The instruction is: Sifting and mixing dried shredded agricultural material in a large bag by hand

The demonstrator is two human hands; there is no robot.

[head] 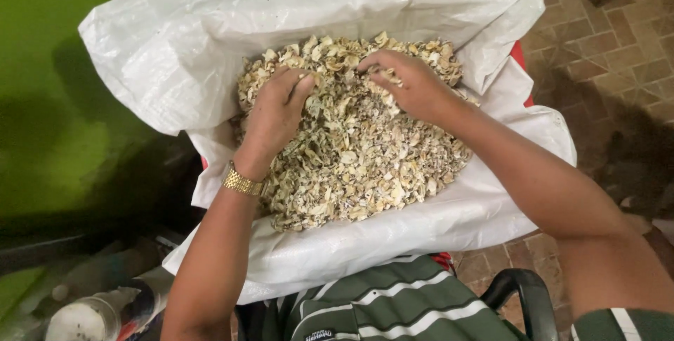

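Green-and-white striped cloth [393, 306] is filling the nearest edge of the view, with a black curved armrest [523, 292] just beside it. Beyond that, a white woven plastic sack [393, 235] is lying open, its mouth folded back, holding a heap of pale, dry, broken chips [358, 165]. Both forearms are reaching over the sack's near edge into the heap. A gold wristwatch [241, 182] is sitting on the left wrist, and the left hand [275, 113] is pressing down into the chips, fingers curled and partly buried. Slightly farther, the right hand [411, 81] is resting on the heap's far side, fingers bent, pinching a few chips. Farther off, a green wall [49, 102] is rising at left and a brown tiled floor [618, 39] is showing at right.
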